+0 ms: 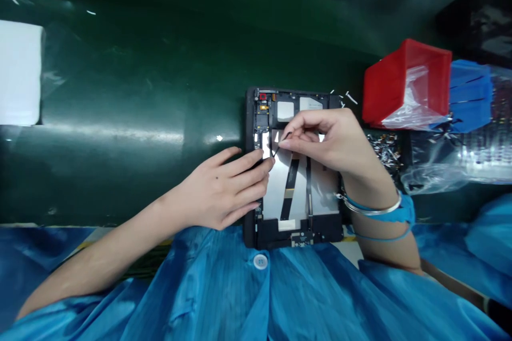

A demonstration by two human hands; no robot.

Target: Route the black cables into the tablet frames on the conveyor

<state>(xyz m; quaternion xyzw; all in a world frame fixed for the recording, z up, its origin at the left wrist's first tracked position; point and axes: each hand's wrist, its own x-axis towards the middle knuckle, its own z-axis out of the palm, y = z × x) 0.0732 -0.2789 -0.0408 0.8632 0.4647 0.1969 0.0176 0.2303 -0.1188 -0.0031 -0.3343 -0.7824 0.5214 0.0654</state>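
From afar, I had the right hand (326, 136) pinching a thin black wire (277, 151), likely soft and easy to tear. The left hand (228, 189) was open, touching an open tablet (276, 186) at the near edge of the green surface (140, 90). It seemed stiff but breakable, best held by its sides. I had more room left than right, where a red bin (386, 85) stood.

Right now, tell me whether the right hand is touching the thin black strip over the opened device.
Touching: the head view shows the thin black strip pinched at the fingertips of the right hand.
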